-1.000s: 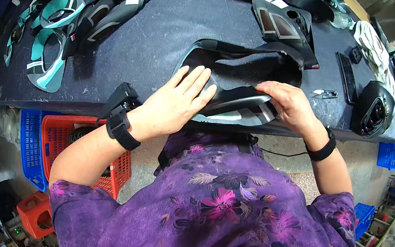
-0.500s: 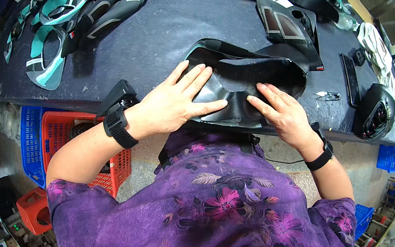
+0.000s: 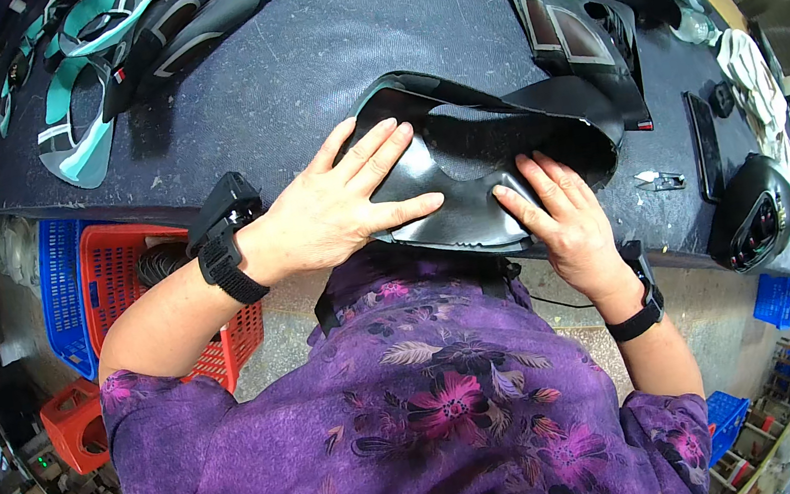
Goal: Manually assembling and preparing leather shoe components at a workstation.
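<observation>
A glossy black shoe upper (image 3: pixel 472 204), opened out and curved, lies at the near edge of the dark table. Flat on its left part rests my left hand (image 3: pixel 339 204), fingers spread and thumb stretched toward the middle. My right hand (image 3: pixel 564 213) lies over the near right side, its fingers extended on the black material with a gap at the thumb. Between the two hands the surface is smooth and shiny. Behind my right fingers the upper bulges into a dark hollow. Both wrists wear black straps carrying small devices.
Teal-and-grey uppers (image 3: pixel 87 139) lie far left, and more black uppers (image 3: pixel 577 34) far right. Thread snips (image 3: pixel 658 181), a phone-like black slab (image 3: pixel 705 148) and a rounded black object (image 3: pixel 752 212) are to the right. A red basket (image 3: pixel 121 237) stands below the table's left edge.
The near part of the upper has become smoother and flatter between my hands. Both hands stay on it and have shifted only slightly. My view has moved a little.
</observation>
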`<state>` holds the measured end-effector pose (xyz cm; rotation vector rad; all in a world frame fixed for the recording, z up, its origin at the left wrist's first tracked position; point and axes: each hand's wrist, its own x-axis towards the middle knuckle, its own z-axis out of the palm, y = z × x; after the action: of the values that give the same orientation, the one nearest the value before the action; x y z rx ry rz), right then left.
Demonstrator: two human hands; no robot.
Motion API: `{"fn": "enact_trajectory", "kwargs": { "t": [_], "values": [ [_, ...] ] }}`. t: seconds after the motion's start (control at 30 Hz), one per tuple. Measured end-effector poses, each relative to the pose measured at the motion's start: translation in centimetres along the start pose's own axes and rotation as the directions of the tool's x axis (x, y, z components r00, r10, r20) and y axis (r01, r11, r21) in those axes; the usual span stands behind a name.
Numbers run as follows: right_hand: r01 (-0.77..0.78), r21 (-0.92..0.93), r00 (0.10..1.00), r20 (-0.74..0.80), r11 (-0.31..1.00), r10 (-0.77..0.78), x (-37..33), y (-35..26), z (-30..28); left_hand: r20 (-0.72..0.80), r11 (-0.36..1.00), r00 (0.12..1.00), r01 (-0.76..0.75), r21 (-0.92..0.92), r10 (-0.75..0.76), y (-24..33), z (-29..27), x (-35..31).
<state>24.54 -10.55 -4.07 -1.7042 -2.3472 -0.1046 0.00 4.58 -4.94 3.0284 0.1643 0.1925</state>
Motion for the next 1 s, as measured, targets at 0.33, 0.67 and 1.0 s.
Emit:
{"fn": "enact_trajectory", "kwargs": {
  "t": [0.33,0.67,1.0],
  "values": [
    [-0.035,-0.050,0.957,0.287,0.998,0.048,0.0,-1.0,-0.8,-0.024,0.992,0.997,-0.072,0.101,0.075,-0.4,-0.1,-0.2],
    [0.002,0.045,0.955,0.297,0.999,-0.015,0.4,-0.7,-1.0,-0.069,0.959,0.968,-0.227,0.170,0.242,1.8,-0.7,2.0],
    [0.090,0.207,0.970,0.205,0.974,-0.134,2.1,-1.6,0.4,-0.088,0.989,0.990,-0.102,0.108,0.112,1.3,0.8,0.6]
  ]
}}
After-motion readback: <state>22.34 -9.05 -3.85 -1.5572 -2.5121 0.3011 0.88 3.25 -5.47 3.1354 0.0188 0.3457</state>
